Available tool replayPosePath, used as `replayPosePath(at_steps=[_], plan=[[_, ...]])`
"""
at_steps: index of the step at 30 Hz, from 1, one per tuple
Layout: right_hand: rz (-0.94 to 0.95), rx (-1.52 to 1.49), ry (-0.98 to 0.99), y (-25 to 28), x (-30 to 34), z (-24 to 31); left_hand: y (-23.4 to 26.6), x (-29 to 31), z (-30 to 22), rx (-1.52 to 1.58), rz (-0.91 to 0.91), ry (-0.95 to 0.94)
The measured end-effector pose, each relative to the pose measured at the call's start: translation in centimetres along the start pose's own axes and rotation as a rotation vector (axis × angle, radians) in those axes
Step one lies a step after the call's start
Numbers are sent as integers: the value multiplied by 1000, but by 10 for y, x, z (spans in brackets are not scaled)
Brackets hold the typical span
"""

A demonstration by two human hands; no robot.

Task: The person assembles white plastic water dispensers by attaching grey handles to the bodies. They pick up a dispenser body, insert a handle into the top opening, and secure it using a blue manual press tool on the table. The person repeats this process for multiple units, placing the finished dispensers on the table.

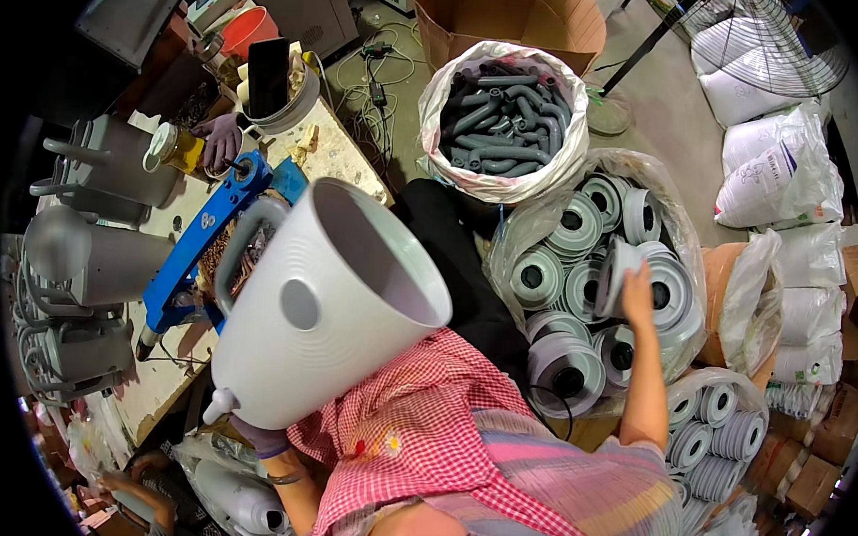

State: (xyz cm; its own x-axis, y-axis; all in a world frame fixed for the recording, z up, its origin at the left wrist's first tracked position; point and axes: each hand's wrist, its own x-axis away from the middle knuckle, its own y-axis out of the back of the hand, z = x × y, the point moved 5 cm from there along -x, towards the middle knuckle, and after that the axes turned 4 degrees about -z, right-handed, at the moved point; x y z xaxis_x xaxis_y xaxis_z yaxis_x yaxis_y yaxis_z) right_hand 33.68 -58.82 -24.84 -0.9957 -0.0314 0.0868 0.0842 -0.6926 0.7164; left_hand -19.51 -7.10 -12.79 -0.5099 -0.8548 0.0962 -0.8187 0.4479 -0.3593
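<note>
**Inspection note: vessel steadied over the lap, ringed part gripped at the bag**

The principal item, a large flared vessel of light-grey plastic (pixel 343 336), is located over the person's lap, off the right edge of the cream worktop (pixel 349 162). It is tilted, its wide mouth facing up and to the right, its narrow end with a small nub at the lower left. A thick tubular grey handle (pixel 238 253) stands out on the side toward the worktop.

The left hand (pixel 260 439), in a purple-grey glove, is at the vessel's narrow end. Its fingers are mostly hidden; how far they close cannot be told. The bare right hand (pixel 638 291) is clamped on a round light-grey plastic part (pixel 614 278), tilted on edge within the rim of a clear plastic bag (pixel 506 238) holding similar ringed parts (pixel 535 276). Whether it touches its neighbours is unclear.

Assessment: the step in hand appears to be drawing one part from the bag. It is best lifted straight up by its rim, clear of adjoining parts and loose film. The vessel should be supported firmly meanwhile, its handle well away from the blue metal frame (pixel 203 232) at the worktop's right edge, where it could catch.
</note>
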Motion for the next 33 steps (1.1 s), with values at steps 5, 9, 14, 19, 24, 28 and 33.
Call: replayPosePath(at_steps=[5,9,14,19,24,28,33], plan=[[869,-1263,-408,-15,78,200,127,29,33,-17,-342,-112],[979,-328,515,-117,181,224,100,41,-13,294,-147,-146],[1361,-110,916,-98,215,297,105,113,-53,196,-572,-106],[1183,-574,5,-161,168,306,92,154,-70,-142,-778,-147],[762,-721,1265,-151,235,443,98,174,-51,-494,-739,-111],[803,-913,1412,-135,262,472,97,161,-54,189,-565,-72],[917,-1036,1453,-112,275,484,56,142,-96,-1764,-85,20]])
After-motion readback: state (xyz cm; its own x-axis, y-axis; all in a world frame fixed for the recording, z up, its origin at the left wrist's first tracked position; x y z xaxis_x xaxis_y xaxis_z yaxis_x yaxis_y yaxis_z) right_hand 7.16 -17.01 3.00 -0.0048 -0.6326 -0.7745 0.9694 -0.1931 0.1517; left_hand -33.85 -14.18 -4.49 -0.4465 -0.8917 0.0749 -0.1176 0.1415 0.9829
